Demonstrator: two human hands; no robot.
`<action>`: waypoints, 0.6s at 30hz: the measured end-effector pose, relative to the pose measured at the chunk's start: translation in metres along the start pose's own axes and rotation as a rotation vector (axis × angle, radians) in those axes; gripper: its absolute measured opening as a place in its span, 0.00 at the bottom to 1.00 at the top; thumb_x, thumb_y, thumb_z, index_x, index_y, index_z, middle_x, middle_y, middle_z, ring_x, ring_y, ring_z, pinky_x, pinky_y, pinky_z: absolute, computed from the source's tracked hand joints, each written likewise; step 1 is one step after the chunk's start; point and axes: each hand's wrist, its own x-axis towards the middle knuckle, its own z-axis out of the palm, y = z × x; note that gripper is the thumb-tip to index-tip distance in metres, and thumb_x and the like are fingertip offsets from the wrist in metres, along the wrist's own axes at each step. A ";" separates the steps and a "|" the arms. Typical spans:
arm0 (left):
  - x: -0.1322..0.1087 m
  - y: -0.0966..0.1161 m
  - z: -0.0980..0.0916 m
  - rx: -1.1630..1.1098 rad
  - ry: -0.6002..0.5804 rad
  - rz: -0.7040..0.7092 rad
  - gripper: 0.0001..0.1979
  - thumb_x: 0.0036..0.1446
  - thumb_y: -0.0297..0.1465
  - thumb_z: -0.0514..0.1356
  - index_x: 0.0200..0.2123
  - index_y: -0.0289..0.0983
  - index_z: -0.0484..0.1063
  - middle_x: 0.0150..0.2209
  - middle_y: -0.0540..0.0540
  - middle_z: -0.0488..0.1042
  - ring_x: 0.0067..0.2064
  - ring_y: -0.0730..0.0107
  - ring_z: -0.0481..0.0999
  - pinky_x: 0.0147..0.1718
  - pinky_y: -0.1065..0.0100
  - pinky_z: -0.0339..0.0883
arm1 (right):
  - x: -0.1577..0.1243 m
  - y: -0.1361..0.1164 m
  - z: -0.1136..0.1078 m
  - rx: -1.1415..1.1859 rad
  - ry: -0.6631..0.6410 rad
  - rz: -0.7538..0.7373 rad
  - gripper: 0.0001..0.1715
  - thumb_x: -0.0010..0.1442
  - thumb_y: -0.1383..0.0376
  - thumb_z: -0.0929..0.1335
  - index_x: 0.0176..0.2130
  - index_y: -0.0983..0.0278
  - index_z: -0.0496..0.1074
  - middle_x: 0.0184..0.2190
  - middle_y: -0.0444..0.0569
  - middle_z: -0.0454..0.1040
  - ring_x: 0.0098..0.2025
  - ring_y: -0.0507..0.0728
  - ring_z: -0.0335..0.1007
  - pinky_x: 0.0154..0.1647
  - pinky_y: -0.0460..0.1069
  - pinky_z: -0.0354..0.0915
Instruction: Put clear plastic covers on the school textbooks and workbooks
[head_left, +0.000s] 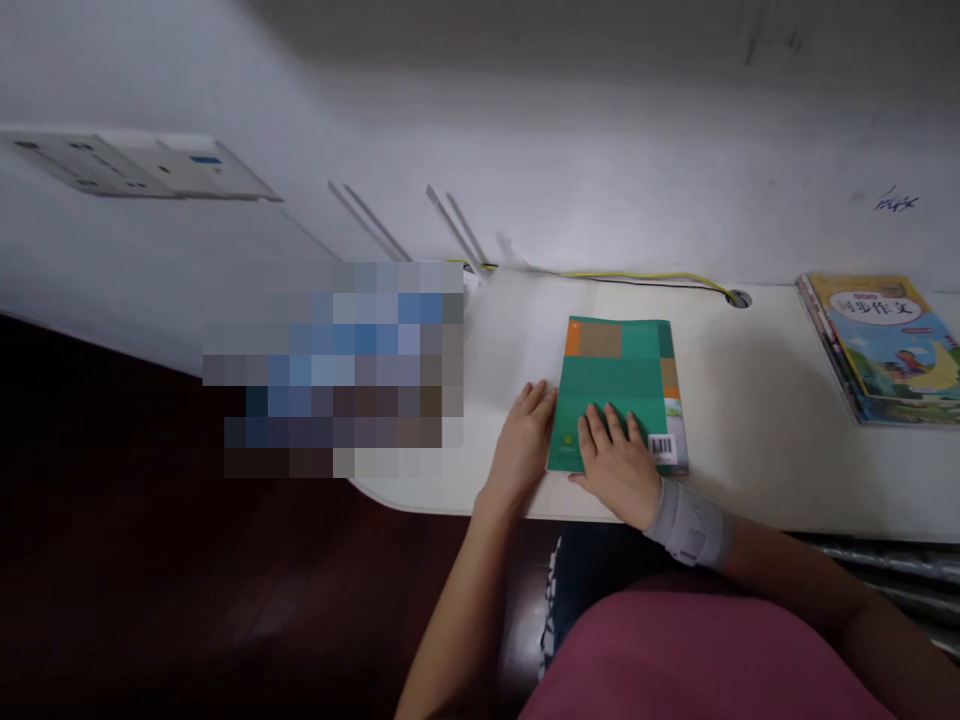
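Observation:
A green book (611, 375) with orange and brown patches lies on the white desk, its barcode at the lower right. My right hand (621, 462) rests flat on the book's lower part with the fingers spread. Along the left edge of the book lies my left hand (525, 435), fingers stretched out, and I cannot tell whether it grips the edge. A pale sheet (517, 325), perhaps translucent, spreads over the desk left of the book, partly beneath my left hand.
Several stacked books (885, 350) lie at the desk's right end. A yellow cable (637, 276) runs along the back to a cable hole (740, 298). Sockets (142, 165) are on the left wall. A pixelated area hides the desk's left end.

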 end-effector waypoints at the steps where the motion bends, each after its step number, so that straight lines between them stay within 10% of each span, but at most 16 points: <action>1: -0.002 -0.003 0.001 -0.034 0.039 -0.033 0.20 0.65 0.31 0.45 0.55 0.34 0.67 0.59 0.36 0.66 0.63 0.56 0.60 0.60 0.49 0.57 | 0.000 0.002 -0.001 0.013 -0.014 -0.019 0.38 0.60 0.52 0.66 0.60 0.75 0.60 0.62 0.68 0.57 0.63 0.74 0.52 0.59 0.69 0.54; 18: -0.007 -0.003 0.003 -0.140 0.149 -0.109 0.18 0.63 0.32 0.48 0.50 0.35 0.71 0.55 0.35 0.69 0.60 0.54 0.64 0.56 0.49 0.63 | 0.005 0.023 -0.025 0.070 -0.160 -0.192 0.22 0.57 0.59 0.70 0.45 0.73 0.73 0.55 0.66 0.68 0.59 0.68 0.61 0.56 0.60 0.60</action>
